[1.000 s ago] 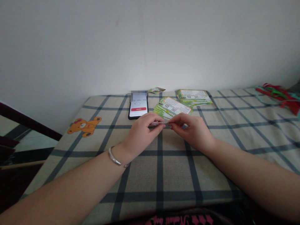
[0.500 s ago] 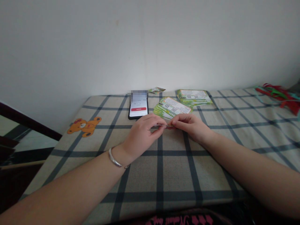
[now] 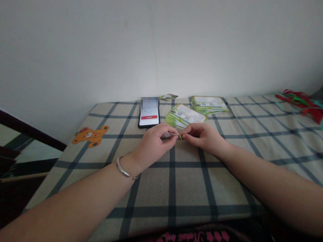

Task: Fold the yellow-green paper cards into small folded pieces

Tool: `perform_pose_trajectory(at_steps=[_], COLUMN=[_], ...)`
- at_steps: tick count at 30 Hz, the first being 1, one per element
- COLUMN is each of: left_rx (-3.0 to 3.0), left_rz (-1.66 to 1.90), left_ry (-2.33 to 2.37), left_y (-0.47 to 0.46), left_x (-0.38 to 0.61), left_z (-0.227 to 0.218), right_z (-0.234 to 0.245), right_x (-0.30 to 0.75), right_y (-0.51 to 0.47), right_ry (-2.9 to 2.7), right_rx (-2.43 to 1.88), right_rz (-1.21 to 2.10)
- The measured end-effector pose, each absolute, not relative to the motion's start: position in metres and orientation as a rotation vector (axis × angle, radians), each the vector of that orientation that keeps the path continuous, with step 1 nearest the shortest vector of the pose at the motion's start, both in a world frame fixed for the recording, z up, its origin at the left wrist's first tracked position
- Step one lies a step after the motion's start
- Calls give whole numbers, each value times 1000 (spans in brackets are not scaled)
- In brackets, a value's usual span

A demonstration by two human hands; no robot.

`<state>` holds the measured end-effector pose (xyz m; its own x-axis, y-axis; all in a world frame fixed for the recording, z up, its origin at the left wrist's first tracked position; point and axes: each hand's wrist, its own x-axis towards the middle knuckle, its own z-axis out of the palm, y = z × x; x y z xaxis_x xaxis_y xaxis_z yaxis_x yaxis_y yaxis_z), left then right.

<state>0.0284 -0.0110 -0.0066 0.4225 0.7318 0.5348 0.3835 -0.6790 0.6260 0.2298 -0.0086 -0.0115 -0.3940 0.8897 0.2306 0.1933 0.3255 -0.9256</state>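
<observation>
Between my two hands is a small folded paper card (image 3: 180, 137), whitish with a green edge, seen nearly edge-on. My left hand (image 3: 157, 139) pinches its left part between thumb and fingers, a silver bracelet (image 3: 122, 169) on the wrist. At the card's right end, the thumb and forefinger of my right hand (image 3: 202, 135) are closed on it. Just beyond the hands lies a fanned pile of green and white printed cards (image 3: 186, 114). Much of the held card is hidden by my fingers.
A black phone (image 3: 149, 114) with a lit screen lies left of the cards. Behind are a folded paper piece (image 3: 169, 97) and another card stack (image 3: 209, 103). A bear cutout (image 3: 91, 136) lies left on the checked tablecloth (image 3: 156, 188); red and green material (image 3: 302, 104) sits far right.
The held card has tilted, so more of its inner face and a green edge show. My fingers have shifted slightly on it; the other things stay in place.
</observation>
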Motion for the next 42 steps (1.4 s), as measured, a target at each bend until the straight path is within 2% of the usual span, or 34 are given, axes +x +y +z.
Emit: perform_pose_trajectory(at_steps=[9, 13, 19, 23, 27, 37, 42], left_rx=[2248, 2293, 2392, 2394, 2350, 2148, 2086], left_rz=[1101, 1122, 1127, 1127, 1154, 1106, 1086], left_ry=[982, 965, 926, 893, 901, 992, 998], left_y=[-12, -15, -15, -14, -15, -14, -14], left_x=[31, 32, 31, 31, 32, 32, 32], left_z=[-7, -3, -3, -3, -2, -3, -3], right_z=[-4, -3, -3, 0, 2, -2, -5], right_x=[223, 221, 214, 211, 211, 212, 214], right_y=[-24, -28, -31, -35, -36, -31, -30], right_ry=[-2074, -2135, -2079, -2074, -2096, -1924, -1898], right_rx=[-1102, -1117, -1207, -1324, -1263, -1233, -1152], right_rz=[433, 284, 425, 347, 303, 667, 716])
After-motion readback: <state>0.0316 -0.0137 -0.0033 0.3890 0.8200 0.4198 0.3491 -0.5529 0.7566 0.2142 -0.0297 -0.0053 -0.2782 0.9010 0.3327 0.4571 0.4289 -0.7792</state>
